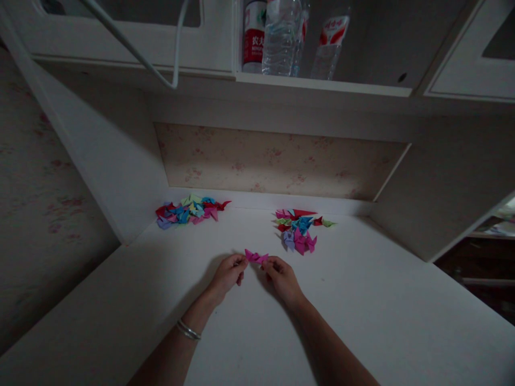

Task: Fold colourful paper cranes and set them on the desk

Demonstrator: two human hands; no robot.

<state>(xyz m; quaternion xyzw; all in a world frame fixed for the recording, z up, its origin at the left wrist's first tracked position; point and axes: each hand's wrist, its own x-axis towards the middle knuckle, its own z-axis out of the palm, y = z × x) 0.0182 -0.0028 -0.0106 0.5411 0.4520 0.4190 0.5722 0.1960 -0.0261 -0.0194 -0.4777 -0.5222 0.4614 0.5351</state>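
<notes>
A small pink folded paper piece [256, 257] is held between both hands just above the white desk [362, 311]. My left hand [228, 272] pinches its left end, fingers curled. My right hand [280, 276] pinches its right end, fingers curled too. A silver bracelet [188, 329] sits on my left wrist. Just beyond my right hand lies a pile of coloured folded paper pieces [300, 228]. A second pile of coloured pieces [189, 210] lies at the back left corner of the desk.
A shelf above the desk holds plastic water bottles [281, 35]. A white cable [161, 59] hangs at the upper left. Floral wallpaper backs the desk recess. White side panels wall in the desk on both sides.
</notes>
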